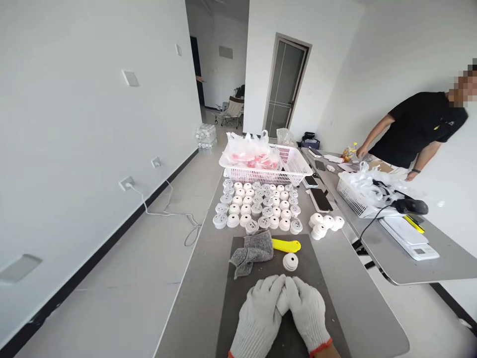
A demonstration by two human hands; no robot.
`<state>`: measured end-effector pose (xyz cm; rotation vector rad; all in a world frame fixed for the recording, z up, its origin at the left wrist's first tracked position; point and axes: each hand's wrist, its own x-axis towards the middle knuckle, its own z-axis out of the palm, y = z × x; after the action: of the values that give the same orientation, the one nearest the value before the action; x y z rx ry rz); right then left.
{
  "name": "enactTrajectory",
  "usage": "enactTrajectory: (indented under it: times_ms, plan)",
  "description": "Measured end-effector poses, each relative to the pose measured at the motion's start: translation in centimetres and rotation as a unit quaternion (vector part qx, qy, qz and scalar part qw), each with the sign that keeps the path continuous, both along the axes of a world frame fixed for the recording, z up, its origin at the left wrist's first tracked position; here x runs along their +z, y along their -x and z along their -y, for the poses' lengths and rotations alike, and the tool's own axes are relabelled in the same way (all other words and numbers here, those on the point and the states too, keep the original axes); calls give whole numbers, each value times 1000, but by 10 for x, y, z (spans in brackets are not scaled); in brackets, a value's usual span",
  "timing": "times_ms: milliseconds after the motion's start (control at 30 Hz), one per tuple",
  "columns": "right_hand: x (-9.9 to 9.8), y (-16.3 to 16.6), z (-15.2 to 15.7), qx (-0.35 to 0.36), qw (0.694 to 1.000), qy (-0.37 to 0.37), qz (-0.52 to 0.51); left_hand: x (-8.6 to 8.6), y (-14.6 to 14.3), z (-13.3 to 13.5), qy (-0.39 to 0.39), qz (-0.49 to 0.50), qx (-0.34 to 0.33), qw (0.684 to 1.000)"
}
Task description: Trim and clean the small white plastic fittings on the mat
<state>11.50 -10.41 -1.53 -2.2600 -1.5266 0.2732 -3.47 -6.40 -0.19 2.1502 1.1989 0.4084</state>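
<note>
Both my hands wear white knit gloves and meet over a dark mat (pixel 238 298) at the near end of the grey table. My left hand (pixel 259 313) and my right hand (pixel 307 313) close together around a small white round part (pixel 282 300), which is mostly hidden between the fingers. Just beyond them on the mat lie one white round cap (pixel 290 261), a yellow utility knife (pixel 286 245) and a crumpled grey glove (pixel 253 251).
Several rows of white round parts (pixel 257 204) fill the table middle, with a small pile (pixel 326 223) to the right. A white basket (pixel 288 171) holds bagged red-white items. Phones (pixel 320 199) lie nearby. A person in black leans over the right table with a scale (pixel 408 236).
</note>
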Motion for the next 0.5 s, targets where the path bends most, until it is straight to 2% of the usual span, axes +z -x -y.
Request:
enactTrajectory:
  times_ms: [200, 367, 500]
  plan:
    - [5, -4, 0, -14, 995, -7, -103, 8, 4, 1, -19, 26, -13, 999]
    - [20, -9, 0, 12, 994, 4, -108, 16, 3, 4, -51, 12, -17, 999]
    - [35, -13, -4, 54, 995, 54, -72, 20, -1, 6, -55, -2, -4, 998]
